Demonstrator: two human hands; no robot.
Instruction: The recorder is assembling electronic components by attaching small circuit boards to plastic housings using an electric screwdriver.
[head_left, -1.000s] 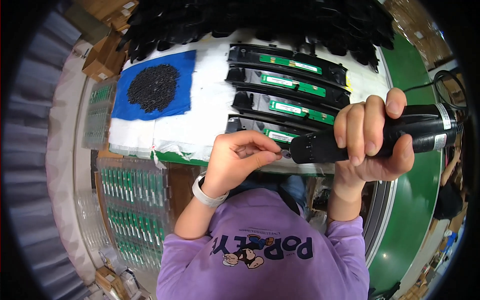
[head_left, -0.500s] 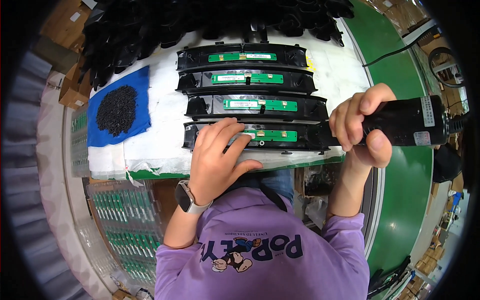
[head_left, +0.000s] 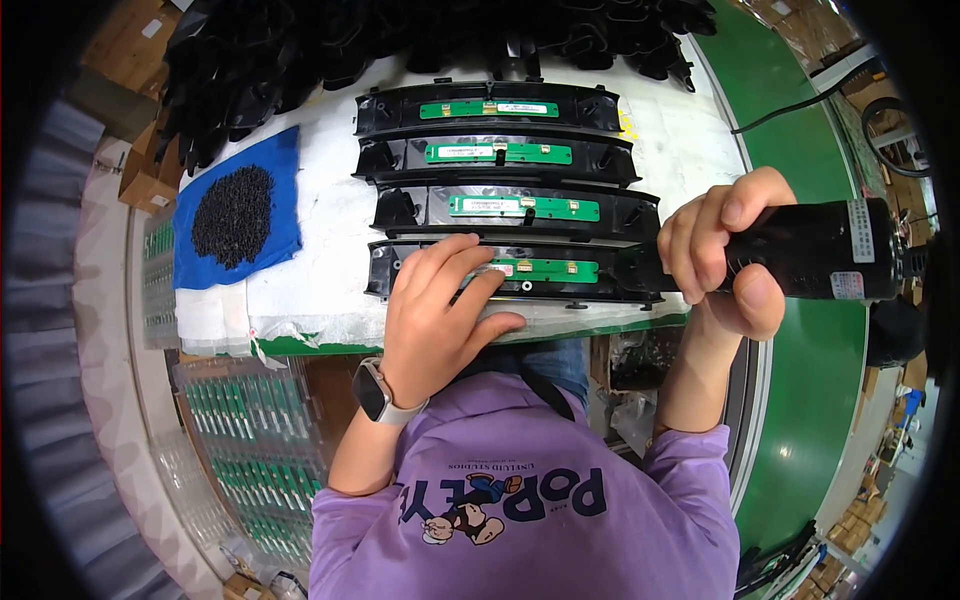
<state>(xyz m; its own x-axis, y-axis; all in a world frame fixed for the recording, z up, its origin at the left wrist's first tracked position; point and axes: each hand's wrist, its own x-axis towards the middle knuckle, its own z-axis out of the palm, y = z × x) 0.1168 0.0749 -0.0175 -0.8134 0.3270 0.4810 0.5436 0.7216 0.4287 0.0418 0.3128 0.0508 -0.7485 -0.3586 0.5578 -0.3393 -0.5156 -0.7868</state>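
Observation:
My right hand (head_left: 725,250) is closed around a thick black corded electric screwdriver (head_left: 810,250). Its front end reaches the right end of the nearest black plastic housing (head_left: 615,290), and the tip is hidden. On that same housing rests my left hand (head_left: 432,310), fingers stretched over its left half and thumb apart near the table edge. A green circuit board (head_left: 550,270) sits in the housing, partly covered by my fingers. Behind it lie more housings in a row, among them one (head_left: 420,210) with its own green board (head_left: 550,208).
At the left, a pile of small black screws (head_left: 235,218) lies on a blue cloth (head_left: 283,160). Black plastic parts (head_left: 420,35) are heaped at the back. Trays of green boards (head_left: 245,455) stand below the table on the left. A green surface (head_left: 815,400) runs along the right.
The screwdriver's rear end has shifted very slightly to the right and down. Both hands stay in almost the same place.

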